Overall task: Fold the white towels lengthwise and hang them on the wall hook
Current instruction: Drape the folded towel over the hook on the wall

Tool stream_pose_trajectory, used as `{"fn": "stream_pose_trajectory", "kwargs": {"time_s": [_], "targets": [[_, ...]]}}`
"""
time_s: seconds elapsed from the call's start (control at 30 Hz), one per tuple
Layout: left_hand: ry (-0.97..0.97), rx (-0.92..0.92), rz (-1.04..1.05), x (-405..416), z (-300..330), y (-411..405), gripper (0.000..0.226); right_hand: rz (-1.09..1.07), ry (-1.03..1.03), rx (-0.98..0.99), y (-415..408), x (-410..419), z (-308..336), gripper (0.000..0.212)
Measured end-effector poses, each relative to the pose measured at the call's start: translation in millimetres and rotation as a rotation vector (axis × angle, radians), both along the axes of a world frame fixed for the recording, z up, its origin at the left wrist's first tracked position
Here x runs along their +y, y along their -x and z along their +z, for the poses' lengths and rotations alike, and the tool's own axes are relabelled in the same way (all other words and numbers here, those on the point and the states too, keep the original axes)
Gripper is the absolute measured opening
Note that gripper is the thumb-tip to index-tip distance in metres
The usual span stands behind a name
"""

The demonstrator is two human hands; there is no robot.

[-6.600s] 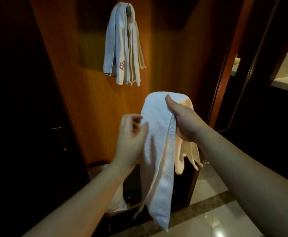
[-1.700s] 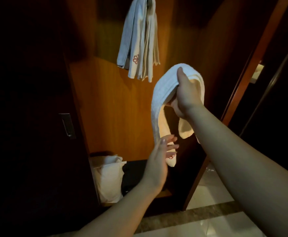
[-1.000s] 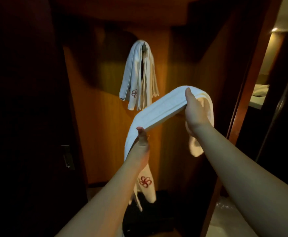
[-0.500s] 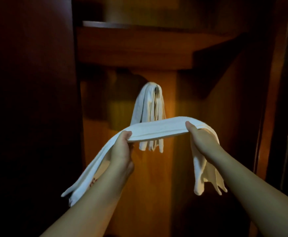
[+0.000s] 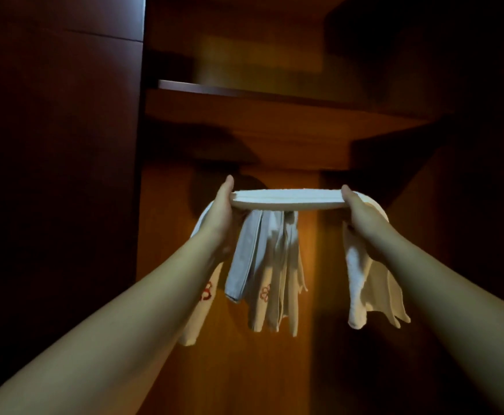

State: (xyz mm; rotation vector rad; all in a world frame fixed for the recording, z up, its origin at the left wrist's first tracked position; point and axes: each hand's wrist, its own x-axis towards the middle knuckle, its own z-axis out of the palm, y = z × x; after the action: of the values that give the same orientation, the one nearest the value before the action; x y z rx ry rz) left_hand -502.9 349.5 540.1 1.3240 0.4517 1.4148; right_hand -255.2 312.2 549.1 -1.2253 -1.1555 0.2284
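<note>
A white towel folded lengthwise stretches level between both hands in front of the wooden wall. My left hand grips its left part and my right hand grips its right part. The towel's two ends hang down behind each wrist; the left end shows a red flower mark. Behind it, several white towels hang from the wall. The stretched towel covers their top and hides the hook.
A wooden shelf juts out above the towels. A dark panel stands close on the left and a dark side wall on the right. The lit wooden back wall lies straight ahead.
Both hands have raised the towel and pulled it straight and level, up in front of the top of the hanging towels. The view has tilted further up.
</note>
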Motion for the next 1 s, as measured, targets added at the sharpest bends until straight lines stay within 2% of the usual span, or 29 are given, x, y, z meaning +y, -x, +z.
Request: {"fn": "stream_pose_trajectory", "kwargs": {"time_s": [0.23,0.4,0.67,0.83,0.93,1.0], "targets": [[-0.007,0.091,0.025,61.4,39.6,-20.1,0.071,0.084,0.002,0.008,-14.8,67.5,41.7,0.060],[0.018,0.076,0.120,115.0,46.1,-39.9,0.077,0.112,0.078,0.029,-32.1,123.7,51.7,0.089],[0.107,0.120,0.181,157.1,32.3,-65.8,0.090,0.088,0.171,0.029,-58.0,179.9,28.9,0.089],[0.101,0.074,0.230,176.4,29.7,-55.4,0.078,0.150,0.186,0.051,-46.1,196.4,21.0,0.090],[0.111,0.024,0.189,182.0,17.9,-53.1,0.068,0.190,0.195,0.072,-43.6,204.6,17.5,0.089],[0.130,0.005,0.145,180.3,8.0,-57.6,0.071,0.168,0.208,0.131,-50.2,206.1,13.8,0.079]]}}
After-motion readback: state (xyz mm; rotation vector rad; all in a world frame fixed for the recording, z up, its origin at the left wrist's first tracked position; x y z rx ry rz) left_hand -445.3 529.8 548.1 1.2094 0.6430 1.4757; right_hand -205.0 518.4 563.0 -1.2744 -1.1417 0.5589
